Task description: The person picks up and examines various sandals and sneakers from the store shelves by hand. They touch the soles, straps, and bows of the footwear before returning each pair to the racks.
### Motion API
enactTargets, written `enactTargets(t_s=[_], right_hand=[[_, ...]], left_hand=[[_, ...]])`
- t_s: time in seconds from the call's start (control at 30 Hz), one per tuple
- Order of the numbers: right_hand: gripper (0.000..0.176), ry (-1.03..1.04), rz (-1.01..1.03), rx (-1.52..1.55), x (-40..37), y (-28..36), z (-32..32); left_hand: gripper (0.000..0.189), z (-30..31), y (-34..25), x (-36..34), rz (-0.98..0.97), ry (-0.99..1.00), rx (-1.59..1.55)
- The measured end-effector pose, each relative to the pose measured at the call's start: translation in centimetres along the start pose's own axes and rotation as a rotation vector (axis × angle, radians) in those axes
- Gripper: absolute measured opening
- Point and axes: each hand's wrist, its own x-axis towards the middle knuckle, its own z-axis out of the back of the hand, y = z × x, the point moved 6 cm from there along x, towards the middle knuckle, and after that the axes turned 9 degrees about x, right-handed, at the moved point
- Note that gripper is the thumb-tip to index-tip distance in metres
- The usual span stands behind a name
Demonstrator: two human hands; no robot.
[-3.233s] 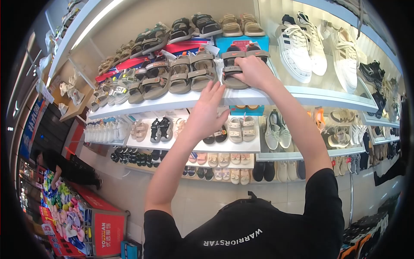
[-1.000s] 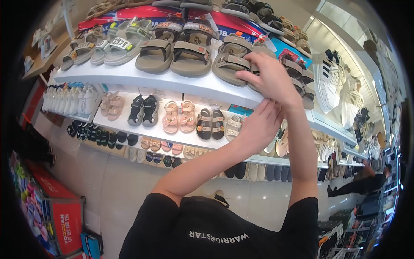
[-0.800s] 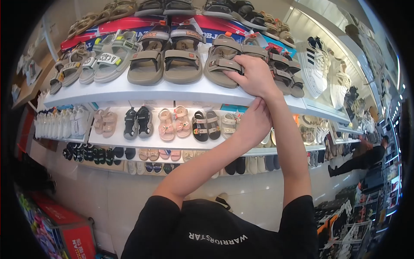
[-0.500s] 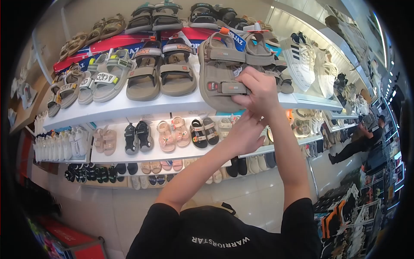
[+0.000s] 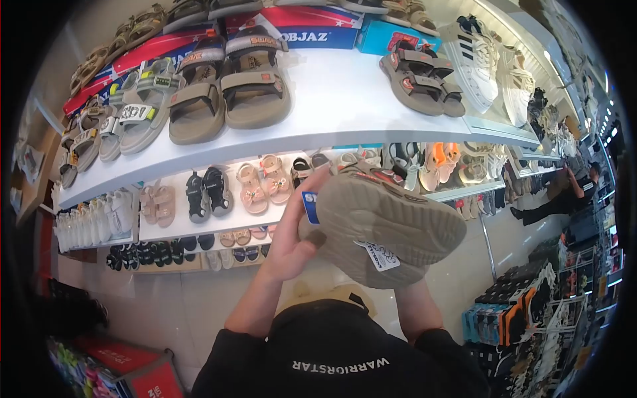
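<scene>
A pair of taupe sandals (image 5: 398, 222) is held up in front of the shelf, ridged soles turned toward me and toes to the right. A white label (image 5: 380, 256) is on a sole, and a blue tag (image 5: 310, 207) hangs by the heel end. My left hand (image 5: 292, 242) grips that heel end, thumb pressed on the sole. My right forearm (image 5: 418, 305) rises behind the toe end; the sandals hide its hand and fingers. Taupe sandals with orange lettering (image 5: 255, 99) stand on the white shelf (image 5: 332, 99), up and left of the held pair.
Grey-brown sandals (image 5: 421, 83) and white sneakers (image 5: 474, 73) stand farther right on the shelf. Below, a lower shelf carries pink sandals (image 5: 251, 192) and black sandals (image 5: 215, 191). A red box-like display (image 5: 149, 385) is at lower left. Another person (image 5: 564, 202) is far right.
The pair has come off the shelf, down toward me, and turned so its soles show. My left hand has moved to its heel end; my right hand has gone behind it.
</scene>
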Motion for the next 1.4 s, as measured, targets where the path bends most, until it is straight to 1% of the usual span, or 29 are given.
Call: enactTargets(t_s=[0.07, 0.1, 0.13, 0.2, 0.23, 0.33, 0.4, 0.43, 0.53, 0.6, 0.67, 0.73, 0.8, 0.83, 0.87, 0.9, 0.93, 0.97, 1.0, 1.03, 1.07, 1.13, 1.17, 1.4], right_hand=[[0.063, -0.071, -0.077, 0.07, -0.7, -1.7, 1.4], [0.062, -0.112, -0.113, 0.104, -1.2, -2.4, 2.3], [0.062, -0.153, -0.146, 0.137, -1.8, -3.0, 3.2], [0.062, -0.237, -0.209, 0.197, -3.2, -4.0, 5.0], [0.062, -0.263, -0.226, 0.201, -3.9, -4.5, 5.9], [0.059, -0.311, -0.309, 0.322, -5.9, -6.5, 8.5], [0.059, -0.435, -0.395, 0.333, -7.2, -7.7, 10.6], [0.059, -0.46, -0.409, 0.349, -7.8, -8.1, 11.1], [0.058, -0.286, -0.484, 0.449, -8.5, -8.8, 11.2], [0.057, -0.146, -0.508, 0.497, -8.9, -8.3, 11.0], [0.057, -0.157, -0.476, 0.496, -10.1, -8.0, 13.4], [0.056, -0.162, -0.452, 0.494, -9.9, -7.7, 12.6], [0.04, -0.374, -0.601, 0.586, -10.0, -7.6, 11.2], [0.04, -0.371, -0.605, 0.588, -9.2, -7.2, 9.9], [0.03, -0.04, -0.417, -0.064, -7.2, -5.5, 8.2], [0.02, 0.292, -0.187, -0.703, -6.2, -4.4, 5.6], [0.02, 0.293, -0.184, -0.701, -5.7, -4.4, 4.3], [0.018, 0.365, -0.061, -0.9, -5.3, -4.4, 2.4], [0.018, 0.435, 0.068, -1.097, -5.2, -4.4, 1.2], [0.018, 0.523, 0.119, -1.177, -5.3, -4.7, 0.7], [0.018, 0.523, 0.119, -1.173, -5.4, -4.9, 0.4], [0.02, 0.671, 0.255, -1.423, -6.1, -5.9, -1.0], [0.021, 0.683, 0.272, -1.449, -6.5, -6.6, -0.9], [0.022, 0.736, 0.248, -1.54, -7.1, -8.2, -3.4]], left_hand=[[0.08, -0.3, 0.7, -2.0, 0.106, 0.1, 0.202], [0.063, -0.3, 1.7, -3.5, 0.196, -0.001, 0.109], [0.063, -0.4, 2.5, -5.0, 0.222, -0.018, 0.106], [0.049, 0.0, 5.2, -8.4, 0.467, -0.149, 0.053], [0.041, -0.2, 5.5, -9.4, 0.488, -0.23, 0.014], [0.04, 0.1, 7.0, -11.9, 0.608, -0.305, -0.074], [0.039, 0.7, 7.4, -13.1, 0.635, -0.324, -0.03], [0.04, 0.8, 7.3, -13.5, 0.631, -0.318, -0.059], [0.043, 0.8, 7.3, -14.5, 0.647, -0.32, -0.125], [0.043, 0.6, 7.6, -14.8, 0.62, -0.322, -0.214], [0.044, 0.1, 7.3, -14.1, 0.621, -0.334, -0.22], [0.05, 0.2, 7.2, -13.5, 0.569, -0.352, -0.165], [0.052, 0.2, 7.9, -13.6, 0.601, -0.365, -0.124], [0.054, 0.2, 8.2, -13.8, 0.633, -0.377, -0.082], [0.054, 0.0, 8.0, -13.9, 0.631, -0.379, -0.078], [0.058, -0.3, 8.0, -14.2, 0.677, -0.392, -0.135], [0.064, -0.5, 8.1, -14.6, 0.724, -0.403, -0.193], [0.064, -0.5, 7.8, -14.9, 0.724, -0.4, -0.191], [0.07, -1.1, 7.4, -15.2, 0.721, -0.319, -0.343], [0.077, -1.5, 7.1, -15.4, 0.715, -0.238, -0.492], [0.077, -0.8, 7.7, -16.5, 0.716, -0.24, -0.489], [0.085, -1.0, 7.4, -16.9, 0.5, -0.053, -0.732], [0.083, -1.0, 7.8, -18.0, 0.573, -0.097, -0.71], [0.086, 0.9, 7.3, -20.6, 0.577, -0.24, -0.69]])
